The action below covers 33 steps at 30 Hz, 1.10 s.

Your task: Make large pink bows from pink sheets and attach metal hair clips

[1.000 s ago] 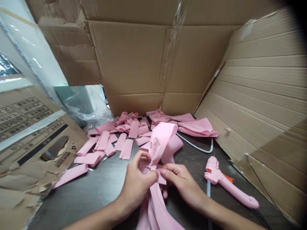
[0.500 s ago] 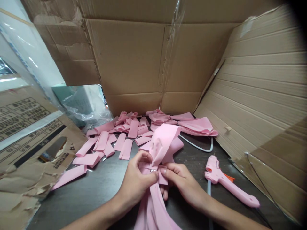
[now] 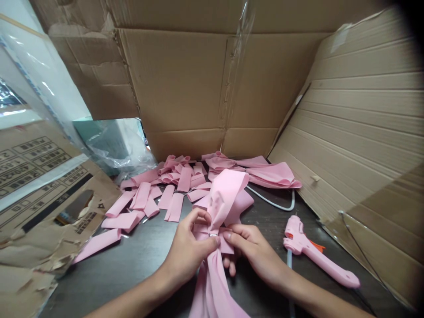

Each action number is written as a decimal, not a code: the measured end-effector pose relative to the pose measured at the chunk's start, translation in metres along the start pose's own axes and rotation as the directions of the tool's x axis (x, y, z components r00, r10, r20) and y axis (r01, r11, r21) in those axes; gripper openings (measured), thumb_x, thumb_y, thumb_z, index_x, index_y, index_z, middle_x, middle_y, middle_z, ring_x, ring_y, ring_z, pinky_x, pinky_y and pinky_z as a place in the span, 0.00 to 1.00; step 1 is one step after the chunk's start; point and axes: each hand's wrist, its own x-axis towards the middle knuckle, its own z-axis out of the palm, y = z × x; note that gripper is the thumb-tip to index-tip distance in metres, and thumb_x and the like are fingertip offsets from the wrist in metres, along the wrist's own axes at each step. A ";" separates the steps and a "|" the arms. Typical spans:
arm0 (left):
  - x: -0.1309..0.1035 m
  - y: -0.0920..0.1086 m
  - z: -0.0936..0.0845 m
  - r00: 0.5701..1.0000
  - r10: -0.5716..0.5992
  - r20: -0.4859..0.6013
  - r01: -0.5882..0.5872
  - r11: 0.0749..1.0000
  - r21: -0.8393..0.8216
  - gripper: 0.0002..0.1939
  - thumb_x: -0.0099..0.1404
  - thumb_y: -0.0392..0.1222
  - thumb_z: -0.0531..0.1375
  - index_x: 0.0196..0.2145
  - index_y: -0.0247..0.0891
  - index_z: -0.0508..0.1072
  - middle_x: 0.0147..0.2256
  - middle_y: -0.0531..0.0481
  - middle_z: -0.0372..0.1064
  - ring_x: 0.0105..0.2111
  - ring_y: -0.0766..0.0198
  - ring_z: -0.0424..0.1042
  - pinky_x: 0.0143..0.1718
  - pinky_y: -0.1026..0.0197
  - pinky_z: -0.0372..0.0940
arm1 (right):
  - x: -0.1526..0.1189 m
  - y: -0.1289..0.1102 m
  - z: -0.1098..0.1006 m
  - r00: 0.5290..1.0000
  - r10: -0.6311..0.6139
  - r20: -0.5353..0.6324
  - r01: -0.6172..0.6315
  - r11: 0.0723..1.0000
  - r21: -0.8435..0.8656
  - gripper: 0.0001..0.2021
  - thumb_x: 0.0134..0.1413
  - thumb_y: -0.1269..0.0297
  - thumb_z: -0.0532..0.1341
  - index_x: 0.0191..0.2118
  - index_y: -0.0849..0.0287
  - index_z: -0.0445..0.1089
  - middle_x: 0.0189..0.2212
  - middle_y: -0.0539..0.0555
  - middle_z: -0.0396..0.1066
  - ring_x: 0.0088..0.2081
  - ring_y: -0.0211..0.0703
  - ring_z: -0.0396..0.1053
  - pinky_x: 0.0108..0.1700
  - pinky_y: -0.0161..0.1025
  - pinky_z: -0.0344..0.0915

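Gathered pink fabric [image 3: 228,192] stands at the centre, above the dark counter [image 3: 142,269], its broad loop upward and its folded tails hanging toward the wearer. Left hand [image 3: 188,247]: grip closed on the fabric's narrow waist, thumb beside a small shiny metal piece [image 3: 213,235]. Right hand [image 3: 255,249]: thumb and forefinger pinch a short pink strip [image 3: 227,247] lying across the waist; lower fingers curl beneath, partly hidden. Folded pink pieces [image 3: 141,195] lie scattered and heaped at left and rear. Larger pink bundles [image 3: 268,172] rest behind, against the cardboard panel [image 3: 185,84]. Pink glue gun [image 3: 318,251], orange trigger visible, lies on its side right of the right hand, apart from it.
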 end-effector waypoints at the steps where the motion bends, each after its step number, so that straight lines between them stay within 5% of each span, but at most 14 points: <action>1: 0.000 0.000 0.000 1.000 -0.002 -0.001 0.002 1.000 -0.001 0.13 0.49 0.31 0.62 0.32 0.37 0.64 0.31 0.54 0.67 0.33 0.65 0.66 0.37 0.65 0.60 | 0.000 0.000 0.000 1.000 0.000 -0.002 0.000 1.000 -0.004 0.20 0.52 0.47 0.60 0.28 0.64 0.66 0.18 0.53 0.72 0.15 0.37 0.68 0.19 0.32 0.62; 8: -0.005 -0.002 -0.001 0.999 0.044 0.022 -0.043 0.998 -0.056 0.15 0.55 0.32 0.63 0.38 0.41 0.61 0.33 0.56 0.70 0.33 0.67 0.70 0.36 0.66 0.63 | 0.000 0.000 0.000 1.000 0.001 -0.007 -0.001 1.000 -0.030 0.20 0.54 0.48 0.59 0.29 0.63 0.65 0.18 0.52 0.71 0.15 0.36 0.67 0.18 0.31 0.61; 12: -0.007 -0.005 -0.001 0.993 0.051 0.103 -0.028 0.978 -0.208 0.11 0.60 0.38 0.61 0.31 0.40 0.59 0.26 0.58 0.67 0.26 0.69 0.69 0.28 0.68 0.61 | 0.001 0.001 0.000 1.000 -0.004 -0.016 0.004 1.000 -0.015 0.20 0.52 0.47 0.60 0.28 0.63 0.65 0.18 0.51 0.70 0.15 0.36 0.67 0.18 0.32 0.62; 17: -0.004 -0.005 -0.002 0.988 0.093 0.122 -0.090 0.995 -0.032 0.03 0.61 0.36 0.61 0.32 0.36 0.74 0.33 0.49 0.72 0.32 0.66 0.72 0.35 0.65 0.65 | 0.002 -0.001 0.000 1.000 -0.009 -0.020 0.009 1.000 0.016 0.21 0.52 0.46 0.61 0.31 0.63 0.66 0.18 0.50 0.69 0.17 0.37 0.68 0.18 0.32 0.64; 20: -0.001 -0.006 -0.004 0.989 0.094 0.110 -0.100 0.994 0.048 0.10 0.59 0.35 0.62 0.39 0.36 0.77 0.39 0.46 0.73 0.39 0.62 0.72 0.42 0.63 0.65 | 0.001 -0.004 0.000 1.000 -0.017 -0.019 0.017 1.000 -0.004 0.21 0.51 0.45 0.61 0.29 0.63 0.65 0.17 0.50 0.69 0.15 0.37 0.67 0.18 0.32 0.63; 26: 0.004 -0.013 -0.009 0.960 0.073 0.269 -0.053 0.995 -0.081 0.22 0.53 0.37 0.68 0.48 0.36 0.75 0.44 0.43 0.68 0.47 0.56 0.69 0.51 0.56 0.63 | 0.000 -0.007 -0.001 0.998 -0.016 -0.055 0.013 0.999 -0.047 0.22 0.50 0.44 0.60 0.27 0.63 0.65 0.15 0.51 0.69 0.14 0.35 0.65 0.17 0.31 0.60; 33: 0.004 -0.015 -0.009 0.966 0.103 0.239 -0.113 0.993 0.028 0.25 0.51 0.38 0.69 0.48 0.39 0.75 0.45 0.45 0.68 0.47 0.55 0.68 0.50 0.55 0.61 | -0.002 -0.011 -0.003 0.986 -0.057 -0.155 0.018 0.970 -0.242 0.19 0.51 0.48 0.61 0.24 0.61 0.65 0.14 0.47 0.63 0.15 0.33 0.59 0.15 0.29 0.54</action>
